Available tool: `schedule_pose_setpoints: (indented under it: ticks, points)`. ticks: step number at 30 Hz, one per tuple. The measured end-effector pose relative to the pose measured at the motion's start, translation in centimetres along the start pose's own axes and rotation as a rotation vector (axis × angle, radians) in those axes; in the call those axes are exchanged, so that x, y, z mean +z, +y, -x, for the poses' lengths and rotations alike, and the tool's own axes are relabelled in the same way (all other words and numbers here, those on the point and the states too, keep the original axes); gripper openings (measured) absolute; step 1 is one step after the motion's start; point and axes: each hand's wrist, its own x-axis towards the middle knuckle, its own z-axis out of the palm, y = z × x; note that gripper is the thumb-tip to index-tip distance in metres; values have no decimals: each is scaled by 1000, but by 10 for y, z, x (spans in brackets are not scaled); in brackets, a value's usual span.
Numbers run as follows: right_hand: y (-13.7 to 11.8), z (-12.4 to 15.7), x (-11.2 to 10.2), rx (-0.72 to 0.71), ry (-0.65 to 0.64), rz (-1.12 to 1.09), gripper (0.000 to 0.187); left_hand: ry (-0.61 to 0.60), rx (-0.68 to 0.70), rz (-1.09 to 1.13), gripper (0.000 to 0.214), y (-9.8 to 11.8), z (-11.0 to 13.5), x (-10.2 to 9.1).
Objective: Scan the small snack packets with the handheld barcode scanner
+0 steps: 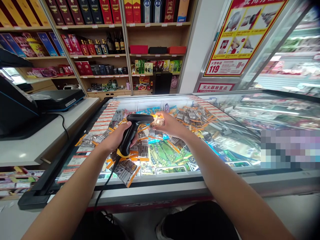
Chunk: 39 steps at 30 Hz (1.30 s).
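Gripping a black scanner in the closed left hand; pinching a small packet in the nearly closed right hand, just at the scanner's nose. Might misread from glare on the packet, or snag the cable on loose packets. Reaching forward with both forearms, converging over the freezer.

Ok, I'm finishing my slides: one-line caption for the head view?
Over a chest freezer, the left hand aims a corded barcode scanner at a small packet in the right hand.

Packet blurred, seemingly unreadable; partly hidden by right hand.
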Motion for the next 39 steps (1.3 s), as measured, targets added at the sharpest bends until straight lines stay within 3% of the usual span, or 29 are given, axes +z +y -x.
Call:
schedule_pose_setpoints:
  ticks: [6, 9, 11, 15, 18, 21, 24, 26, 28, 30, 33, 36, 39]
  points:
    - [-4, 2, -1, 10, -2, -17, 67, -12, -2, -22, 60, 2, 0, 1]
    - [-4, 1, -8, 26, 35, -4, 56, 7, 15, 12, 61, 6, 0, 3]
    - [1, -1, -18, 71, 113, -29, 58, 34, 22, 45, 60, 9, -1, 3]
    - [31, -12, -42, 169, 409, -96, 86, 60, 17, 99, 59, 12, -2, 2]
    - [58, -18, -53, 202, 537, 47, 84, 76, 21, 128, 54, 11, -2, 2]
    - [75, -19, -55, 253, 528, 336, 77, 85, 33, 149, 50, 10, -3, 1]
    - [75, -19, -50, 268, 582, 523, 71, 111, 44, 190, 47, 11, -3, -2]
    - [65, -20, -41, 163, 617, 511, 58, 137, 62, 219, 45, 12, -4, -4]
    - [49, -22, -25, 1, 546, 426, 44, 162, 77, 240, 43, 15, -4, -7]
    - [31, -23, -1, -152, 363, 376, 39, 183, 74, 254, 42, 17, -4, -8]
    - [10, -23, 41, -378, 77, 570, 47, 204, 63, 260, 41, 19, -3, -9]
    - [4, -27, 70, -416, -2, 706, 51, 214, 74, 256, 41, 20, -3, -9]
    - [6, -33, 74, -357, 9, 639, 37, 200, 63, 244, 42, 20, -4, -9]
